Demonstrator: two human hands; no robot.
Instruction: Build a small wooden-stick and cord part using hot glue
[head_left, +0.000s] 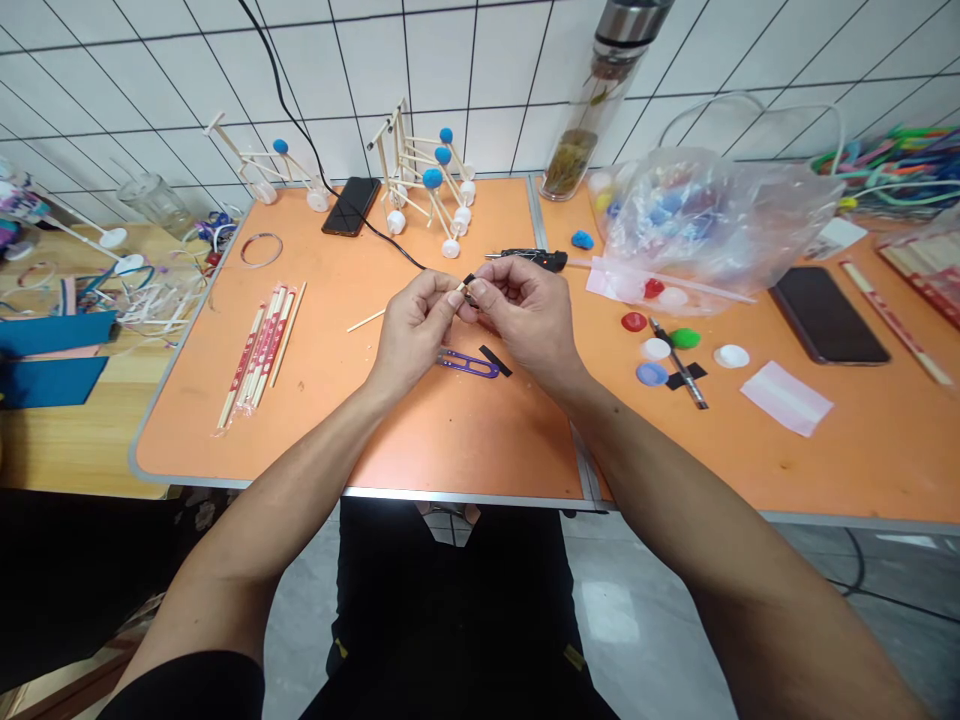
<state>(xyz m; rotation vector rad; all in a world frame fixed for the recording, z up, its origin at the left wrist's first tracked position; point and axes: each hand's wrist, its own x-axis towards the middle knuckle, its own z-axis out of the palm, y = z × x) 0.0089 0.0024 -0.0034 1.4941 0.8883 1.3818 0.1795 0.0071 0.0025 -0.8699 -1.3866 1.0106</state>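
Head view: my left hand (412, 335) and right hand (525, 320) pinch a thin wooden stick (366, 320) and a small black strip (469, 283) together above the orange bench (465, 440). Two finished-looking stick-and-cap models (420, 180) stand near the tiled wall (480, 60), while wrapped chopsticks (259, 350) lie unused.

- A craft workroom, set up for handmade models
- Orange metal-edged folding tables (360, 440)
- Wooden-stick models with blue balls and white wheels (424, 180)
- Red-and-white paper-wrapped wooden chopsticks (259, 355)
- White grid-lined wall tiles (480, 60)
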